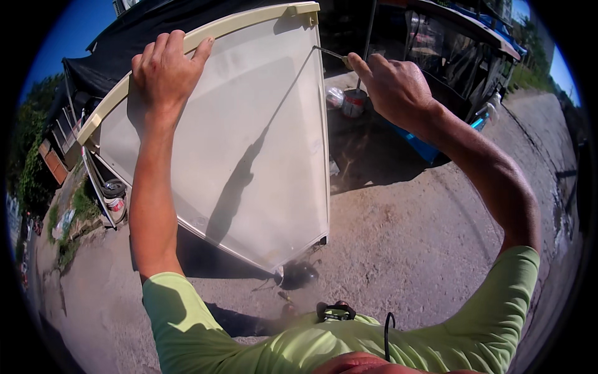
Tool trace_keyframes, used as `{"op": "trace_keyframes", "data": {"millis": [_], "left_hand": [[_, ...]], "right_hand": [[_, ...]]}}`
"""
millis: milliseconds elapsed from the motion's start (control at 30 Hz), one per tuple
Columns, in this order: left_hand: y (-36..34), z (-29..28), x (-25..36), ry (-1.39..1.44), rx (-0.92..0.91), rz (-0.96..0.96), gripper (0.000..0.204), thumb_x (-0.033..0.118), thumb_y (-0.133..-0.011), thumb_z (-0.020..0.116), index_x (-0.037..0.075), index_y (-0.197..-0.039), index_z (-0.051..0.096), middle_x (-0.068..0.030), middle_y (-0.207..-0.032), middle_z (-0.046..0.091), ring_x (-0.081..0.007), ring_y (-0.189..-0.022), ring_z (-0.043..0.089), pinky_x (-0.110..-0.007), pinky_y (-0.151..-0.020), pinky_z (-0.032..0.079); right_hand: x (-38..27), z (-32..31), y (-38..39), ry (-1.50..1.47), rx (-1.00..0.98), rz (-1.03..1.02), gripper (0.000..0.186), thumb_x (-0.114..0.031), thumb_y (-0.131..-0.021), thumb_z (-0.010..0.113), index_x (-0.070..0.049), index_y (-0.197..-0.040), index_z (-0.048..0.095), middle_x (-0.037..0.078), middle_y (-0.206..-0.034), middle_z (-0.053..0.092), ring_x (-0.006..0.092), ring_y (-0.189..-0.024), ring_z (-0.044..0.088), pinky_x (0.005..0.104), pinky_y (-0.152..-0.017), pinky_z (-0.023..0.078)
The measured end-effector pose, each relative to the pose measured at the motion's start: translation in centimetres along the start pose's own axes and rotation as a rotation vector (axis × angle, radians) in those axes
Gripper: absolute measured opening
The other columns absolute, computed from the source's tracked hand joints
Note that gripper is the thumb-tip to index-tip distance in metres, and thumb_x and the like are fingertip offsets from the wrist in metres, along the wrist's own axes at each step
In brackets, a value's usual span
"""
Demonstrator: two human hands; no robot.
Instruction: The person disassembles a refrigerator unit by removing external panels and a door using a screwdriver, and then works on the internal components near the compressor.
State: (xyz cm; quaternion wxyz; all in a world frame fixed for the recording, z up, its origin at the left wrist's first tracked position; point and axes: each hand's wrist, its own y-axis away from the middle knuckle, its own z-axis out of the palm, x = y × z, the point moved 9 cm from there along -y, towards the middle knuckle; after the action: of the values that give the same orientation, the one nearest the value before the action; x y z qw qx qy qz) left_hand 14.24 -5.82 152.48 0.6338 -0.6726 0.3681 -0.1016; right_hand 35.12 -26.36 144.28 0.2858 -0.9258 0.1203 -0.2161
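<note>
A large off-white panel [249, 137] with a raised cream rim, like part of a fridge, stands tilted in front of me. My left hand [165, 71] grips its top edge, fingers hooked over the rim and thumb spread to the right. In my right hand [395, 84] is a screwdriver [333, 54] with a thin metal shaft; most of its handle is hidden by my closed fingers. The screwdriver's tip touches or nearly touches the panel's right edge near the upper corner. Shadows of the tool and arm fall across the panel's face.
Behind on the right stands a covered vehicle [461, 56] with clear plastic sides. A paint can [354, 103] and a crumpled plastic bag [334, 97] sit beyond the panel's right edge. To the left are a bucket [114, 204] and dark tarpaulin [103, 68]. Rough concrete ground [405, 243] lies below.
</note>
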Motion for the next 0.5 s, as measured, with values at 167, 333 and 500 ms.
{"op": "trace_keyframes", "data": {"millis": [167,333,500], "left_hand": [[0.0,0.2,0.1,-0.009,0.008,-0.011,0.044,0.056,-0.09,0.067,0.012,-0.093,0.068,-0.0033,-0.091,0.069,-0.0239,-0.086,0.066,-0.045,-0.079,0.046],[0.0,-0.1,0.1,0.002,0.083,0.01,0.044,0.056,-0.088,0.069,0.012,-0.086,0.066,-0.0023,-0.085,0.067,-0.0231,-0.081,0.065,-0.043,-0.074,0.045],[0.1,-0.7,0.7,-0.005,0.176,0.054,0.044,0.054,-0.085,0.072,0.012,-0.078,0.062,-0.001,-0.077,0.064,-0.0223,-0.075,0.064,-0.04,-0.07,0.045]], "right_hand": [[2.3,-1.1,-0.5,-0.304,0.07,0.115,0.039,-0.027,-0.098,0.064,-0.005,-0.131,0.065,0.018,-0.113,0.072,0.0232,-0.081,0.073,0.0352,-0.068,0.061],[5.2,0.3,1.2,-0.997,0.278,0.416,0.06,-0.05,-0.097,0.055,0.001,-0.125,0.068,0.019,-0.103,0.074,0.0228,-0.08,0.073,0.0353,-0.07,0.059],[6.6,2.0,2.0,-0.809,0.043,0.541,0.043,-0.045,-0.099,0.057,-0.005,-0.104,0.071,0.011,-0.095,0.073,0.0218,-0.081,0.072,0.0355,-0.066,0.056]]}}
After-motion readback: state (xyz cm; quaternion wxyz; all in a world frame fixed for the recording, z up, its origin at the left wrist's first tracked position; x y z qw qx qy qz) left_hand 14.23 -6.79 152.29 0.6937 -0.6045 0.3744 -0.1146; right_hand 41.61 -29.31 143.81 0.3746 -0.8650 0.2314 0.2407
